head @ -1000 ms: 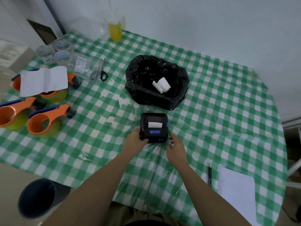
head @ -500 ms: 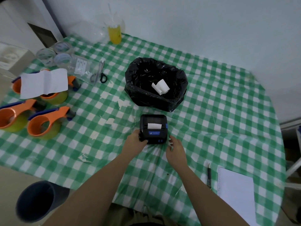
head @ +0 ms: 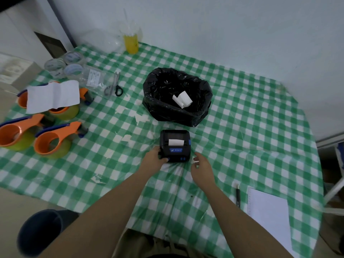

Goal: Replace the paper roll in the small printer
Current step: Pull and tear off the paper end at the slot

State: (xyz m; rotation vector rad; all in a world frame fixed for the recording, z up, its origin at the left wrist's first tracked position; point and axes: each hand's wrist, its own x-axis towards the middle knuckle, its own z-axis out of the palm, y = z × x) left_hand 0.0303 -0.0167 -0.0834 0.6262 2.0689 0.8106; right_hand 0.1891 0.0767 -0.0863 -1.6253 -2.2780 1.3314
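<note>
The left hand (head: 155, 158) grips the near-left corner of the small printer (head: 175, 145) on the checked tablecloth (head: 242, 127); the right hand (head: 202, 165) hovers just beside it, fingers loose. Best to steady the body before touching the paper strip (head: 176, 142). The blue label is unreadable.

Bare forearms, no sleeves, bare hands (head: 154, 158), khaki-olive trousers (head: 149, 244)

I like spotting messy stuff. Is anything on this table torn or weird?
Yes. The green checked tablecloth has white torn or worn patches left of the black bin bag, just behind the small printer.
</note>
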